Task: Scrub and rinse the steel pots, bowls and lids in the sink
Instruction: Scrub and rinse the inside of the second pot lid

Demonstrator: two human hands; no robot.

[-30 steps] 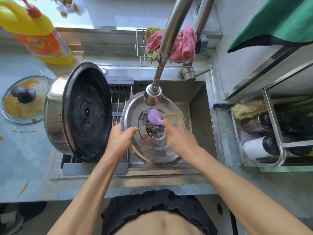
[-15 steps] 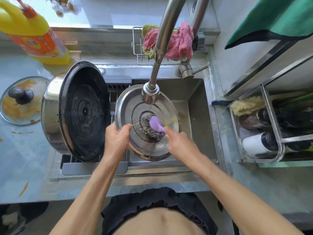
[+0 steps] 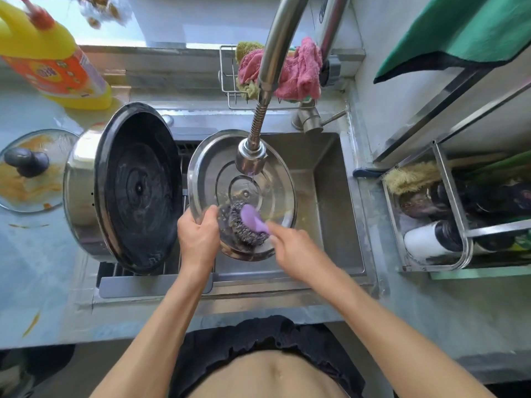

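Observation:
A round steel lid (image 3: 212,165) is held tilted over the sink (image 3: 330,202), under the faucet head (image 3: 251,159). My left hand (image 3: 198,237) grips the lid's lower left rim. My right hand (image 3: 293,248) holds a steel wool scrubber with a purple handle (image 3: 250,222) pressed on the lid's lower inside face. A thin stream of water falls from the faucet onto the lid. A big steel pot (image 3: 123,188) with a blackened bottom lies on its side on the drain rack at the left.
A dirty glass lid (image 3: 26,170) lies on the counter at far left. A yellow detergent bottle (image 3: 48,56) stands at back left. Pink and green cloths (image 3: 298,70) hang in a wire basket behind the faucet. A steel rack with bottles (image 3: 459,219) stands on the right.
The scrubber has moved from the lid's centre down toward its near rim. The lid has tilted and shifted slightly left under the faucet. My left hand kept its grip.

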